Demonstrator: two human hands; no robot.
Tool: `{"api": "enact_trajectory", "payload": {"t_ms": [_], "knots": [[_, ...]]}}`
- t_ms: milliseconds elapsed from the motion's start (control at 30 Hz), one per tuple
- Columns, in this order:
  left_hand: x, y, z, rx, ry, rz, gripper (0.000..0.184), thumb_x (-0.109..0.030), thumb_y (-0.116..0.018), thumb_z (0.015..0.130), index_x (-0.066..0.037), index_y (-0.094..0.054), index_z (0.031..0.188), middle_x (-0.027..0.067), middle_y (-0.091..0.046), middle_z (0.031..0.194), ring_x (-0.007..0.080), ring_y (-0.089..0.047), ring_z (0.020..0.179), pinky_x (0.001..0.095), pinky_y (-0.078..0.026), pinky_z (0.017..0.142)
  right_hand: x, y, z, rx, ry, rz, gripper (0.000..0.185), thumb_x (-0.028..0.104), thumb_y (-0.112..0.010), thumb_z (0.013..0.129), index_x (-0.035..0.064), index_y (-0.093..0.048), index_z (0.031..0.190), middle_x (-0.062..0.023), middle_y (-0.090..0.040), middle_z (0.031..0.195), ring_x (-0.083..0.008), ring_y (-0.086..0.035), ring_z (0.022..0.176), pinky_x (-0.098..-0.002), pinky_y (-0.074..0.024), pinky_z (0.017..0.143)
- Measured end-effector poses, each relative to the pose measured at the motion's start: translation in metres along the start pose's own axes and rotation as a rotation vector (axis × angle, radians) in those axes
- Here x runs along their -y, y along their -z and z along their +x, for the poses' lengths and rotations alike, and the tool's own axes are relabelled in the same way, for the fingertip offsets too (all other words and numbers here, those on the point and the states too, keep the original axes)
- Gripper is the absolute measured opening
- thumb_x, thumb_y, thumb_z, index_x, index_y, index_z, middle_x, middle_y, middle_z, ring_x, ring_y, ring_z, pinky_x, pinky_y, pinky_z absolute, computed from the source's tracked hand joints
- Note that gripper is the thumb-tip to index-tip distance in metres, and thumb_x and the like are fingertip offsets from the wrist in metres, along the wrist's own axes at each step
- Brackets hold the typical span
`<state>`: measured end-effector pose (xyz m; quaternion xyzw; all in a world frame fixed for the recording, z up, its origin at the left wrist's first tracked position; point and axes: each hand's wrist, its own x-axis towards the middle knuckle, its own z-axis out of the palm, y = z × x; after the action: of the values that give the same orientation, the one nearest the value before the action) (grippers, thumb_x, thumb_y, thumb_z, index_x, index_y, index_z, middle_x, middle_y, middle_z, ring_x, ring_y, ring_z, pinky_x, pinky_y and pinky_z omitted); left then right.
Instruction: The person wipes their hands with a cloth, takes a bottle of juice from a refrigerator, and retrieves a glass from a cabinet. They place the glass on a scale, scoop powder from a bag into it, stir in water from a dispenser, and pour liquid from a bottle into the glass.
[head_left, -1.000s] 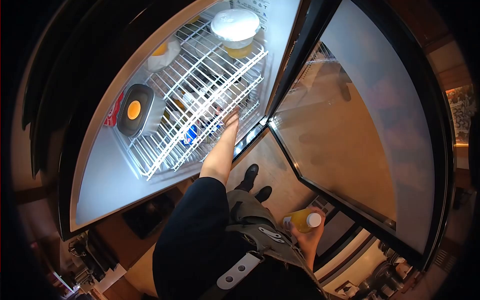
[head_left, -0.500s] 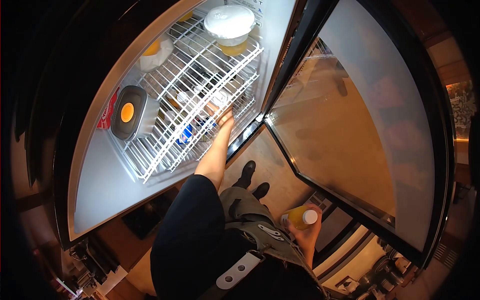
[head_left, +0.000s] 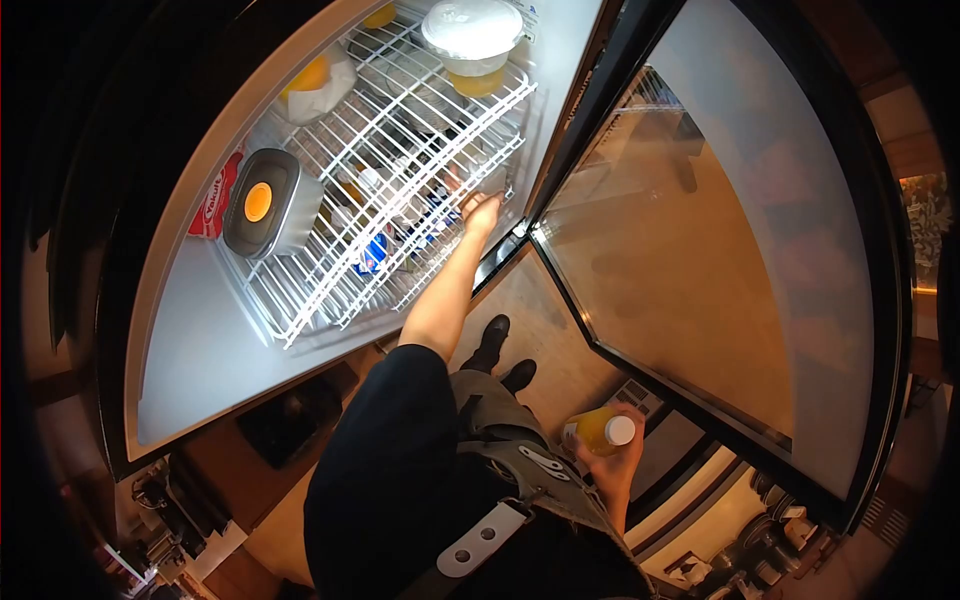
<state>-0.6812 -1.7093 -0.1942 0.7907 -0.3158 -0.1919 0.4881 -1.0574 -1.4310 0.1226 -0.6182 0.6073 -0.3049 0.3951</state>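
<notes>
The refrigerator [head_left: 190, 370] stands open, and a capped bottle [head_left: 598, 432] of yellow liquid is outside it, clasped in the right hand [head_left: 617, 466], near the foot of the refrigerator's open glass door [head_left: 680, 270]. So far as shows, that bottle is out, while nothing has been drawn clear of the refrigerator by the left hand [head_left: 480, 208], which reaches inside, below the top wire shelf [head_left: 330, 290] and near blue-and-white packages [head_left: 374, 252]. The left grip is partly hidden by the wires, so I cannot tell whether its fingers are apart or closed on something; the right grip is clamped around the bottle's body. The bottle is see-through, its white screw cap turned toward the camera and seemingly closed, with a pale patch, likely a label, low on its side.
</notes>
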Motion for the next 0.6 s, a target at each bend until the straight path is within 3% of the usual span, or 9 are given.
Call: {"api": "enact_trajectory", "payload": {"t_ms": [67, 133, 200, 433, 600], "knots": [[-0.004, -0.001, -0.005, -0.152, -0.187, 0.296, 0.109, -0.025, -0.071, 0.088, 0.003, 0.004, 0.163, 0.0363, -0.005, 0.166, 0.0478, -0.01, 0.154, 0.0452, -0.01, 0.128, -0.003, 0.002, -0.001, -0.008, 0.005, 0.018, 0.066, 0.013, -0.093, 0.064, 0.0063, -0.059, 0.12, -0.012, -0.059, 0.123, -0.0281, -0.059, 0.112, -0.0416, -0.0489, 0.097], [-0.009, 0.028, 0.005, -0.255, -0.329, 0.431, 0.096, -0.014, -0.064, 0.088, 0.007, -0.006, 0.161, 0.0356, -0.011, 0.166, 0.0507, -0.016, 0.152, 0.054, -0.014, 0.127, -0.006, 0.002, -0.006, -0.013, -0.009, 0.045, 0.066, 0.013, -0.093, 0.064, 0.0063, -0.059, 0.12, -0.0122, -0.059, 0.124, -0.0285, -0.059, 0.113, -0.0416, -0.0487, 0.098], [-0.068, 0.091, 0.025, -0.273, -0.5, 0.364, 0.087, -0.01, -0.071, 0.078, -0.001, -0.031, 0.155, 0.03, -0.04, 0.146, 0.051, -0.037, 0.137, 0.06, -0.029, 0.119, -0.008, 0.004, -0.009, 0.017, -0.025, 0.018, 0.067, 0.013, -0.093, 0.063, 0.0063, -0.059, 0.12, -0.0124, -0.059, 0.124, -0.0289, -0.059, 0.113, -0.0418, -0.0485, 0.098], [-0.062, 0.115, 0.024, -0.244, -0.479, 0.666, 0.086, -0.009, -0.071, 0.078, -0.001, -0.032, 0.154, 0.0293, -0.042, 0.145, 0.0501, -0.038, 0.136, 0.0597, -0.029, 0.119, -0.011, 0.007, -0.011, 0.066, -0.008, -0.046, 0.067, 0.013, -0.093, 0.063, 0.0058, -0.058, 0.12, -0.0129, -0.059, 0.126, -0.0299, -0.059, 0.115, -0.0423, -0.0485, 0.1], [-0.058, 0.108, 0.02, -0.212, -0.44, 0.738, 0.085, -0.009, -0.071, 0.078, -0.001, -0.033, 0.154, 0.0288, -0.043, 0.144, 0.0495, -0.039, 0.136, 0.0596, -0.03, 0.118, -0.015, 0.01, -0.022, 0.012, -0.084, 0.083, 0.07, 0.011, -0.091, 0.066, 0.0071, -0.054, 0.125, -0.01, -0.054, 0.124, -0.024, -0.057, 0.115, -0.0407, -0.0473, 0.102]]}}
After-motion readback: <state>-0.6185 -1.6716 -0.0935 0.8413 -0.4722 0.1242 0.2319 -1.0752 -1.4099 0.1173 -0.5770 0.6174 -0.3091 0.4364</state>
